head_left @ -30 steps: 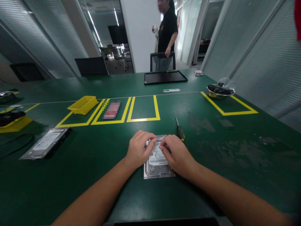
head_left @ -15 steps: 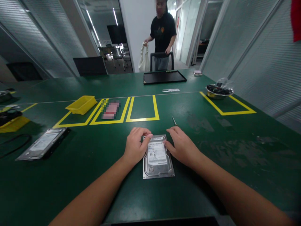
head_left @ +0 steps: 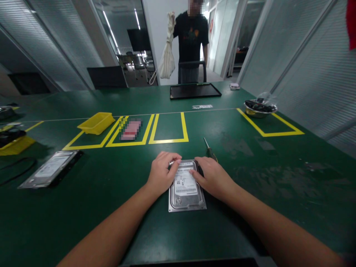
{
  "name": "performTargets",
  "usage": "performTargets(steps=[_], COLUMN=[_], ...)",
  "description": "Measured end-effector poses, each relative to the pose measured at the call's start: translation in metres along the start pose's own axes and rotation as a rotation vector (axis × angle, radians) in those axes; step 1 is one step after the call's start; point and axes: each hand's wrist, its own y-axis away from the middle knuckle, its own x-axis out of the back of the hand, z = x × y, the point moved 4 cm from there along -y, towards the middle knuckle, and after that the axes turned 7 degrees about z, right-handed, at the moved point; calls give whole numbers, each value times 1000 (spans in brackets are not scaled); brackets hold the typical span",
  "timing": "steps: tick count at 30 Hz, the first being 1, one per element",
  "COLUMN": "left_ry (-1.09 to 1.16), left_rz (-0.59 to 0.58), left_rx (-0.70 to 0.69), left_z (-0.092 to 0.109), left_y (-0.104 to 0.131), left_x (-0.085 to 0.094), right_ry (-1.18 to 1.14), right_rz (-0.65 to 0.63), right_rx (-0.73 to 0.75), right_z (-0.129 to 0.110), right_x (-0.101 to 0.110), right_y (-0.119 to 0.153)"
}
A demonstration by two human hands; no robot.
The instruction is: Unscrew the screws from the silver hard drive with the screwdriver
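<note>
A silver hard drive (head_left: 183, 202) with a white label lies flat on the green table in front of me. My left hand (head_left: 163, 171) grips its far left corner, thumb over the top and fingers curled at the far edge. On the opposite side, my right hand (head_left: 213, 173) holds the far right corner, its thumb resting on the label. Just beyond my right hand lies a screwdriver (head_left: 211, 154), its tip pointing away and its handle partly hidden. A second hard drive (head_left: 52, 167) rests on the table to the left.
A yellow tray (head_left: 97, 124) and a blurred pink item (head_left: 132, 129) sit in taped areas. At right stands a metal bowl (head_left: 260, 109) of dark parts. A black panel (head_left: 196, 91) lies at the far edge; behind it a person (head_left: 190, 40) holds a pale bag (head_left: 167, 61).
My right hand has moved slightly left onto the drive's corner, uncovering more of the screwdriver. The person at the back has raised the bag. My left hand has barely shifted.
</note>
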Motion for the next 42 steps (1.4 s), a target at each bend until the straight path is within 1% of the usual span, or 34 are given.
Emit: performTargets(steps=[7, 12, 21, 25, 29, 34, 42], left_ry=[17, 24, 17, 12, -67, -210, -319], left_rz=[-64, -84, -69, -84, -159, -272, -313], left_rx=[-126, -139, -156, -209, -257, -265, -307], left_z=[14, 17, 19, 22, 23, 20, 22], left_y=[1, 3, 1, 1, 2, 3, 2], left_x=[-3, -5, -7, -9, -14, -19, -18], right_ry=[-105, -153, -200, -207, -213, -222, -237], right_rz=[-50, -60, -49, -46, -46, -50, -50], right_rx=[-54, -86, -85, -90, -100, -114, -118], right_z=[1, -1, 3, 3, 3, 3, 5], right_x=[2, 5, -1, 0, 0, -1, -2], right_y=[-3, -4, -4, -4, -3, -4, -4])
